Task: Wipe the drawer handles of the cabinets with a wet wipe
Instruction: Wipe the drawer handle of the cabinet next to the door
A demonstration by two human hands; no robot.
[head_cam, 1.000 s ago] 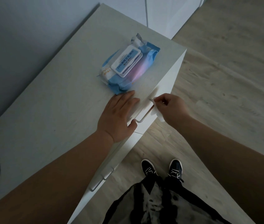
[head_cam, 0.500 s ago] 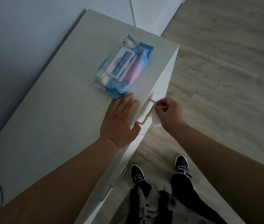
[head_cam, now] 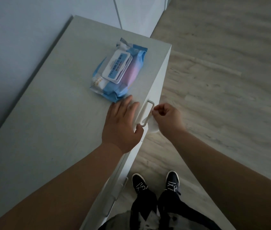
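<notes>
A white wet wipe [head_cam: 153,127] was pinched in the right hand [head_cam: 168,118], apparently against the drawer handle [head_cam: 149,113]; the left hand [head_cam: 121,125] was laid flat and open-fingered on the cabinet top [head_cam: 48,122].

Clearance and obstructions, cabinet top and drawer front

Cabinet top [head_cam: 40,130]: bare across the left and centre of the frame; the wipes pack [head_cam: 119,70] takes the upper-centre part, near the front edge. Left hand [head_cam: 121,125] lies flat at that edge, fingertips touching the pack's near corner, thumb over the lip. Upper drawer handle [head_cam: 147,113]: its lower end is blocked by the right hand [head_cam: 168,118] and the wet wipe [head_cam: 153,128]; its upper end is free. Floor [head_cam: 223,80], right of frame: open. Shoes [head_cam: 154,183] stand at lower centre, beside the lower drawer fronts.
</notes>
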